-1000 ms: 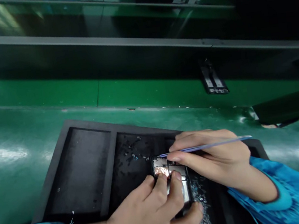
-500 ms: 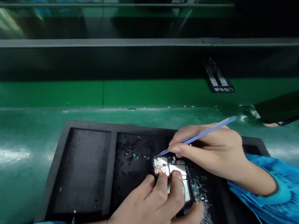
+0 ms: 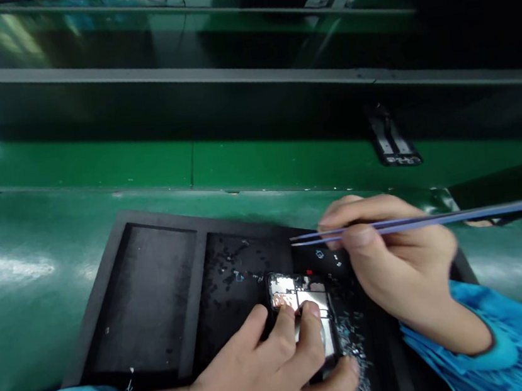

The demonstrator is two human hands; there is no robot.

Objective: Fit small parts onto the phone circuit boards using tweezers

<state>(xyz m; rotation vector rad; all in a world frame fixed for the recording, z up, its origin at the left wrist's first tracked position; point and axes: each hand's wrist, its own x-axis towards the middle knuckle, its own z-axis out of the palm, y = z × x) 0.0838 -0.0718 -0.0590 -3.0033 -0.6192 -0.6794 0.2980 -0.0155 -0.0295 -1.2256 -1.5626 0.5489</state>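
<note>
My left hand (image 3: 273, 371) grips an opened phone (image 3: 308, 297) by its sides, fingertips on its silvery inner plates, over the black tray. Most of the phone's lower half is hidden under the hand. In my right hand (image 3: 392, 255) is a pair of purple tweezers (image 3: 402, 224), pinched between thumb and fingers. Their two tips point left, slightly apart, above and clear of the phone's top edge. I see nothing between the tips. A small red piece (image 3: 309, 272) shows at the phone's top edge.
The black compartmented tray (image 3: 192, 293) holds scattered tiny parts (image 3: 237, 276), with a denser heap of small pieces (image 3: 356, 349) right of the phone. Another opened phone (image 3: 394, 138) lies on the green surface beyond. A grey rail (image 3: 155, 75) crosses behind.
My right hand has drawn the tweezers away from the phone's top edge, rightward and upward, and turned them nearly level. My left hand keeps its hold on the phone.
</note>
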